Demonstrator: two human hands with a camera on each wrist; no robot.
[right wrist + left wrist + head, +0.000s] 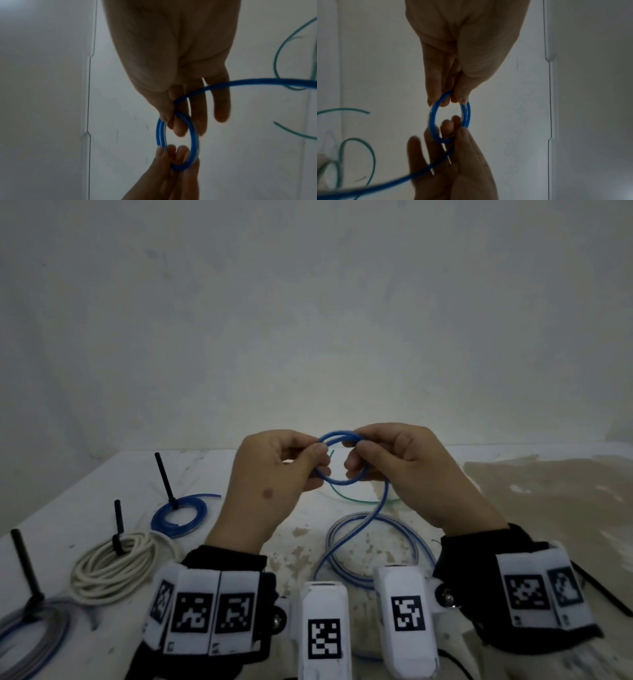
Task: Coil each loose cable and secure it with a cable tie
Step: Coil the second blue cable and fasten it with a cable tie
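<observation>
A small coil of blue cable [339, 474] hangs in the air above the white table [85, 494], held between both hands. My left hand [317, 455] pinches the coil's left side, and my right hand [354, 455] pinches its right side. The left wrist view shows the blue coil [432, 121] of two or three turns pinched by my left hand [448, 100]. In the right wrist view my right hand [171, 121] grips the blue coil [194, 136]. The cable's loose tail [375, 511] drops into wide loops on the table.
Three tied coils lie at the left, each with a black tie standing up: a blue coil [178, 517], a white coil [113, 565] and a grey-blue coil [30, 635]. A loose green cable [356, 499] lies behind the hands. Thin black strips [596, 594] lie at the right.
</observation>
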